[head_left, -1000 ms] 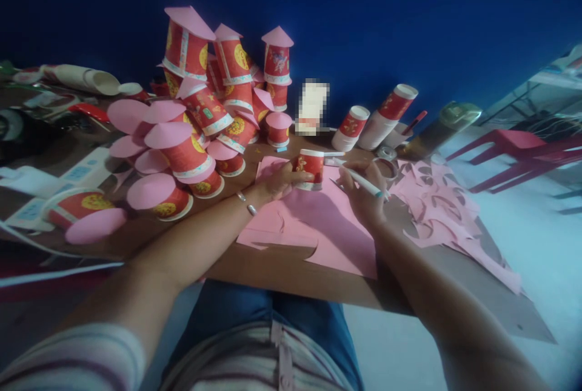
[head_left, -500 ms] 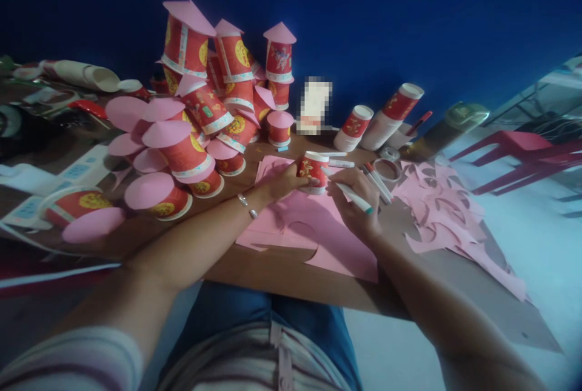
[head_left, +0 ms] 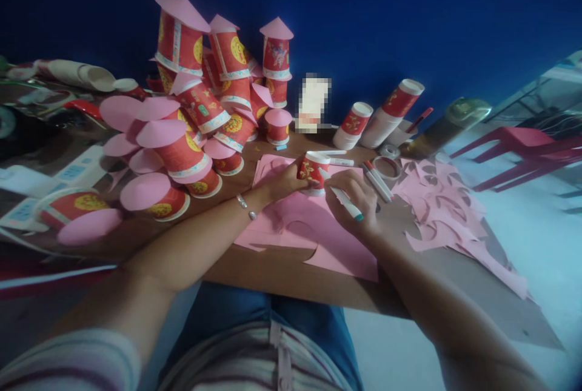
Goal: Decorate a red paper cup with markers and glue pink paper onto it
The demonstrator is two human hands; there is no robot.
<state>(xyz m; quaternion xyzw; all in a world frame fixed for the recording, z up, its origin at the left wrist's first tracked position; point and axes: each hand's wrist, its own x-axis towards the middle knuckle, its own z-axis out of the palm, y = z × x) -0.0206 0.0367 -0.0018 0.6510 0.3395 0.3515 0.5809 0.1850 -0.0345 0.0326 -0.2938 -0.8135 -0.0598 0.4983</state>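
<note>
Gripping the cup (head_left: 313,167) in the left hand (head_left: 293,183), marker (head_left: 346,202) in the right hand (head_left: 359,197). Left hand: pinching the cup from its left, thumb low across the front, fingers mostly hidden. Right hand: fingers closed around the marker just right of the cup, teal end aimed away from it. Other end is at or just beside the cup wall; contact can't be told. Cup roughly upright over the pink sheet (head_left: 339,236); whether it rests there, can't tell.

Risks, my judgement: cup could turn or slip if the marker pushes sideways against that one-sided hold; thin wall could dent if the thumb squeezes hard; ink could smear if that end is a wet nib and the thumb drags over a mark; sheet could get marked if the marker slides off low.

Cup vs hands: between them, touching the left, just left of the right. Around the cup: pens (head_left: 379,183) near on its right, tape (head_left: 386,167) beyond them, scraps (head_left: 439,206) farther right, hatted cups (head_left: 175,151) well to its left.
</note>
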